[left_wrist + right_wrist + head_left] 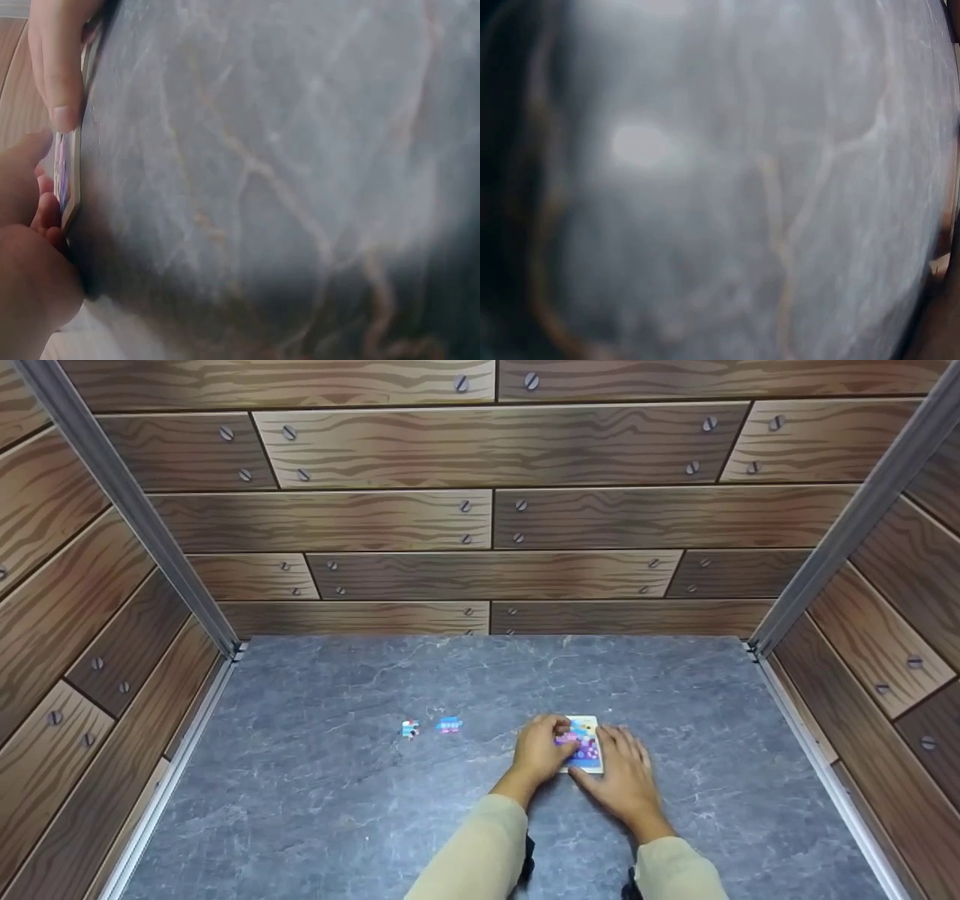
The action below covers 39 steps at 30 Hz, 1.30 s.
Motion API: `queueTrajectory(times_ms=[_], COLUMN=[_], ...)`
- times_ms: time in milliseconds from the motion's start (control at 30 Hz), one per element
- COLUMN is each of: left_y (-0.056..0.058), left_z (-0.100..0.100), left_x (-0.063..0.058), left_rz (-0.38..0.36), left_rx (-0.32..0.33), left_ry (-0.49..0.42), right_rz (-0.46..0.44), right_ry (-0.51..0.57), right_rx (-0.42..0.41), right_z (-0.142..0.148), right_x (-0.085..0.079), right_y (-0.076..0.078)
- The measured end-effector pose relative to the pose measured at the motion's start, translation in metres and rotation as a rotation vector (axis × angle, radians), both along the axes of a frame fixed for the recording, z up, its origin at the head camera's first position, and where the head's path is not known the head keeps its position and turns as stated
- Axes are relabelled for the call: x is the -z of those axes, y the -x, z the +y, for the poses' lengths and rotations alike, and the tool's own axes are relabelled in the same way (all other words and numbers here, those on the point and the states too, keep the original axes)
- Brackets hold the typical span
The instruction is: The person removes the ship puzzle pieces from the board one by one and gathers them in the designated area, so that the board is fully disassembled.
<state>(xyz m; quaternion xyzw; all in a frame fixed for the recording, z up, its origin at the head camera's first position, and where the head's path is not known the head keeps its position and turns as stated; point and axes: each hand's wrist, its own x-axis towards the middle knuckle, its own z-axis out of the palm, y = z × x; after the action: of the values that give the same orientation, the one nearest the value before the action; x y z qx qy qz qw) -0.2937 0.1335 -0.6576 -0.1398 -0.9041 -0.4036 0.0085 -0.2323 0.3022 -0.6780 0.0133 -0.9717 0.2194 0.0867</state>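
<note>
A small rectangular jigsaw puzzle board (586, 750) with a pale rim and a bright blue, pink and yellow picture lies on the table. My left hand (536, 746) holds its left side, fingers curled and thumb over the picture. Along the right edge rests my right hand (624, 772), its fingers fairly straight and its thumb at the near edge. The left wrist view shows the board's side (73, 176) low on the table, with fingers of both hands at it. Part of the picture is hidden beneath the left hand.
Two small jigsaw pieces lie left of the board: a white-and-blue piece (409, 728) and a blue-and-pink piece (449, 724). The grey marbled table (315, 810) is enclosed by wood-patterned walls (420, 577) with metal corner posts (150, 502). The right wrist view is mostly blurred tabletop.
</note>
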Motion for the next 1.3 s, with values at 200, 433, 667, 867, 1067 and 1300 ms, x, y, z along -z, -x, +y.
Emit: queueTrajectory(times_ms=[200, 433, 667, 867, 1067, 1300], left_y=[0.005, 0.009, 0.006, 0.004, 0.005, 0.007], left_z=[0.003, 0.000, 0.001, 0.005, 0.008, 0.004], left_x=[-0.009, -0.015, -0.017, -0.013, -0.012, -0.011], left_rz=[-0.046, -0.057, -0.066, -0.070, -0.094, -0.072], left_rx=[0.003, 0.068, 0.032, -0.033, -0.087, -0.045], left_ry=[0.056, 0.087, 0.079, 0.083, 0.072, -0.009], right_rz=[-0.005, 0.013, 0.015, 0.002, -0.007, -0.003], right_ry=[0.007, 0.016, 0.016, 0.011, 0.012, 0.014], right_rx=[0.003, 0.009, 0.002, 0.003, 0.004, 0.000], right_z=[0.000, 0.000, 0.000, -0.001, -0.001, 0.000], right_x=[0.001, 0.000, 0.000, 0.001, 0.001, 0.001], right_y=[0.000, -0.002, -0.002, -0.001, -0.001, -0.002])
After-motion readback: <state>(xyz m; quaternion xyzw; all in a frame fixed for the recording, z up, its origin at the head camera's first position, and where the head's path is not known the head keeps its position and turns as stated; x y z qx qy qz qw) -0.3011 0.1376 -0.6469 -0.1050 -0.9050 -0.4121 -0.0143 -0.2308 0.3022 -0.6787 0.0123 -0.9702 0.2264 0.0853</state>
